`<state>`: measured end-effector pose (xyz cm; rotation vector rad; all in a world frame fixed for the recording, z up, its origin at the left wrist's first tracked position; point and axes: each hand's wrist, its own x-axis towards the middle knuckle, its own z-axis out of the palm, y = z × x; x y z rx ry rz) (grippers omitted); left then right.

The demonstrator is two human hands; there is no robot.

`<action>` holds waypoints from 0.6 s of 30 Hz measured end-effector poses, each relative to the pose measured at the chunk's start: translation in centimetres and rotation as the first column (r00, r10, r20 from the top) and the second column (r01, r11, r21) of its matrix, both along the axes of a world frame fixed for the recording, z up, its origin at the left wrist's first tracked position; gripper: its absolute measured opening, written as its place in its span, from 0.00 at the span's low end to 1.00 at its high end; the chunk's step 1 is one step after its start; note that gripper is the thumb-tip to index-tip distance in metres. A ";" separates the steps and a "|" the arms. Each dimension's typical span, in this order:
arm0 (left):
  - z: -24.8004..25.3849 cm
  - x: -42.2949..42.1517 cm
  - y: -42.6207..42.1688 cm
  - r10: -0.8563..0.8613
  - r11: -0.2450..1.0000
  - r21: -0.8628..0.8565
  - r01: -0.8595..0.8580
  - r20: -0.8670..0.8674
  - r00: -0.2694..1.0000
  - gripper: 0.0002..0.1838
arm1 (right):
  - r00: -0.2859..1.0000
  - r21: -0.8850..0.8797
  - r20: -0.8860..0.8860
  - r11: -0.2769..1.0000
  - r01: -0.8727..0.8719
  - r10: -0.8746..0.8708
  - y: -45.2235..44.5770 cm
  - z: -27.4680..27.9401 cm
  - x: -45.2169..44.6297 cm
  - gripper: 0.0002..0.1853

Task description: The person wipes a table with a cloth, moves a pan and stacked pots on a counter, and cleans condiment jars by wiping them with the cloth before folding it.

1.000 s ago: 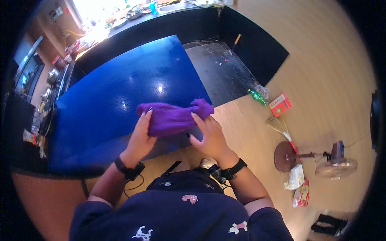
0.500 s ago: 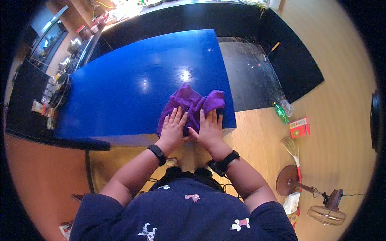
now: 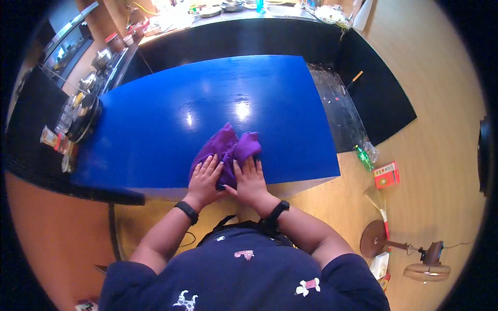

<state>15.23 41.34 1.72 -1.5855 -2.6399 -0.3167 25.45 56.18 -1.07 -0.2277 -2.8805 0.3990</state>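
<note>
A crumpled purple cloth [image 3: 222, 142] lies on the blue tabletop [image 3: 155, 145], close to its near edge. My left hand [image 3: 206, 181] presses flat on the cloth's left part, its fingers stretched forward. Beside it, my right hand [image 3: 250, 182] rests on the cloth's right part with the fingers extended too. The thumbs come close together at the near side of the cloth. What lies under the palms is hidden.
At the table's left end stand a round black appliance [image 3: 85, 122] and several jars. Along the back runs a counter with dishes [image 3: 210, 11]. On the floor at right are a green bottle [image 3: 364, 158], a red box [image 3: 387, 175], a broom [image 3: 377, 202] and a fan [image 3: 428, 264].
Both hands and the cloth under them have slid left along the table's near edge, away from its right corner. The camera view has shifted a little as well.
</note>
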 end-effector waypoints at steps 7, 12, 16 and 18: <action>-0.2 -1.3 -1.4 0.029 0.998 -0.059 -0.031 -0.038 0.999 0.48 | 0.997 -0.069 0.074 0.997 -0.020 0.025 -1.7 1.4 -0.9 0.41; 0.7 -0.2 2.2 -0.050 0.992 -0.120 0.045 -0.033 0.998 0.51 | 0.999 -0.091 0.002 0.994 0.053 -0.053 0.2 0.8 1.3 0.37; 0.6 2.4 6.6 -0.107 0.989 -0.101 0.105 -0.018 0.994 0.50 | 0.989 -0.066 0.051 0.988 0.140 -0.137 3.7 1.6 4.8 0.34; 0.1 3.9 9.1 -0.122 0.988 -0.097 0.118 -0.044 0.992 0.49 | 0.982 -0.046 0.025 0.981 0.186 -0.185 5.7 1.4 6.5 0.34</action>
